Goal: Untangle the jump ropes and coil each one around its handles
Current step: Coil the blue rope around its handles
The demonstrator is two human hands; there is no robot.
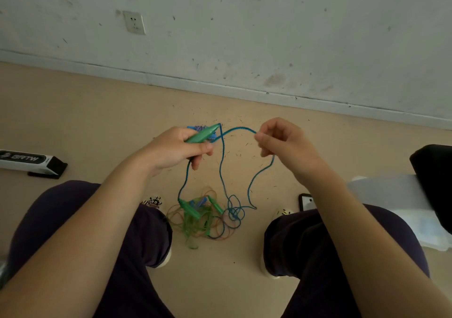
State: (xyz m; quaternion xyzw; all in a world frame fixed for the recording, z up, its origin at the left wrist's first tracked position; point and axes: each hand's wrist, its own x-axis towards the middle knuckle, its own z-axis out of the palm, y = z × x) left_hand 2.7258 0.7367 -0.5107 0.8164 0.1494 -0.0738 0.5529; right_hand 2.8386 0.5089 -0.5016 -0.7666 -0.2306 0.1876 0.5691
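1. While the left hand (pixel 176 151) grips the green handle (pixel 201 134) steady, feed the blue rope (pixel 221 171) slowly so its loops slide free of the tangled pile (pixel 205 216) on the floor (pixel 97 112).
2. Both forearms reach forward over the knees; the right hand (pixel 283 141) pinches the rope, raised level with the left.

A green plastic handle (pixel 201 134) carries a blue braided cord (pixel 221 171), above a green, orange and blue rope tangle (pixel 205 217) on beige floor (pixel 85 122).
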